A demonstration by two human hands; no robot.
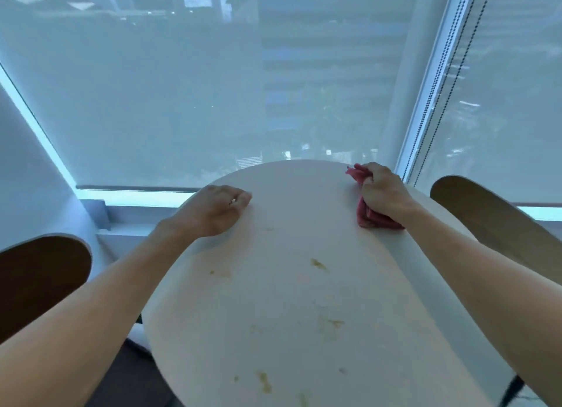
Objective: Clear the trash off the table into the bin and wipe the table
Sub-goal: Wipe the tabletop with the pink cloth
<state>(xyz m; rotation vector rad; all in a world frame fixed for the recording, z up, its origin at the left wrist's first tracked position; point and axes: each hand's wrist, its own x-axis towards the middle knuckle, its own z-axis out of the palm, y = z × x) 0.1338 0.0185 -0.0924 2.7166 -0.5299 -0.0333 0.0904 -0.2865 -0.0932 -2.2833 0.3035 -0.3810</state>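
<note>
The right hand [383, 193] has its grip clamped on a bunched red cloth [369, 215], fingers curled over the top of the wad. Part of the cloth sticks out beyond the knuckles toward the window, and more of it spills out under the heel of the hand toward the person. Beneath this grip lies the far right edge of the round white table [292, 285], and the cloth touches the surface there.

The left hand [213, 210] rests on the far left edge of the table, well apart from the cloth. Its fingers are drawn loosely together with the tips touching the tabletop, and they hold nothing. A ring shows on one finger.

Between the two grips and nearer the person, the tabletop carries several yellowish-brown smears [318, 264]. One lies just nearer than the cloth hand, a smaller one sits nearer than the left hand, and more are scattered toward the near edge.

A wooden chair back [492, 221] stands just to the right of the cloth grip. Another chair [39, 279] stands to the left of the left forearm. Beyond both hands is a window with a lowered translucent blind [182, 102].
</note>
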